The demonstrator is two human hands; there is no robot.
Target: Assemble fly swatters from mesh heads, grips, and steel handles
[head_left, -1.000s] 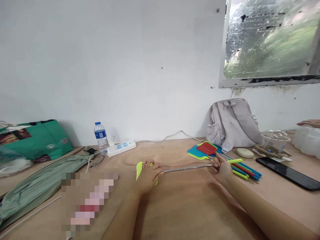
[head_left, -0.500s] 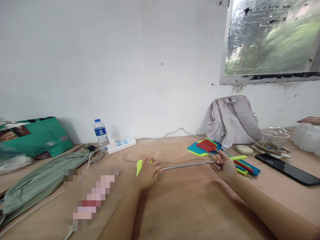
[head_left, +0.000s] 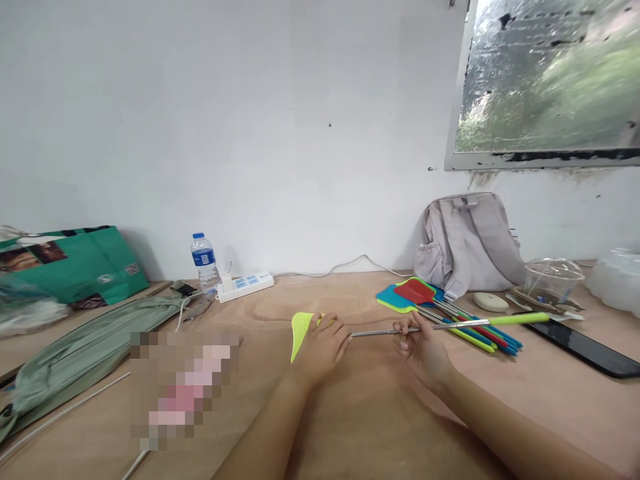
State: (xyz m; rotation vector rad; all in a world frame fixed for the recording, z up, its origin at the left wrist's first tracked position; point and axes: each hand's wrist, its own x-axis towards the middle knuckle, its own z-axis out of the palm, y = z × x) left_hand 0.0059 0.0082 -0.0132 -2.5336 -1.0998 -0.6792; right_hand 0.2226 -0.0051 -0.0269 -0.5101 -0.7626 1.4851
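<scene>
A yellow-green fly swatter [head_left: 301, 328] with a thin metal telescoping rod lies crosswise between my hands, above the wooden table. My left hand [head_left: 326, 348] is closed around it where the mesh head meets the rod, hiding part of the head. Midway along the rod, my right hand [head_left: 423, 350] pinches the metal between thumb and fingers, and the yellow-green handle sticks out to the right. Just behind that hand lies a pile of fly swatters [head_left: 415, 291] with red, blue and yellow-green heads, their coloured handles pointing right, partly hidden behind the held rod.
A black phone [head_left: 585, 347] lies at the right, near an off-white oval case [head_left: 490, 302] and a clear plastic cup [head_left: 554, 277]. A grey backpack [head_left: 470, 240] leans on the wall. Leftward are a power strip [head_left: 245, 285], water bottle [head_left: 203, 260] and green bag [head_left: 100, 263].
My right hand has moved left along the rod, from near the handle to its middle, leaving the handle exposed. My left hand and the mesh head have shifted slightly right.
</scene>
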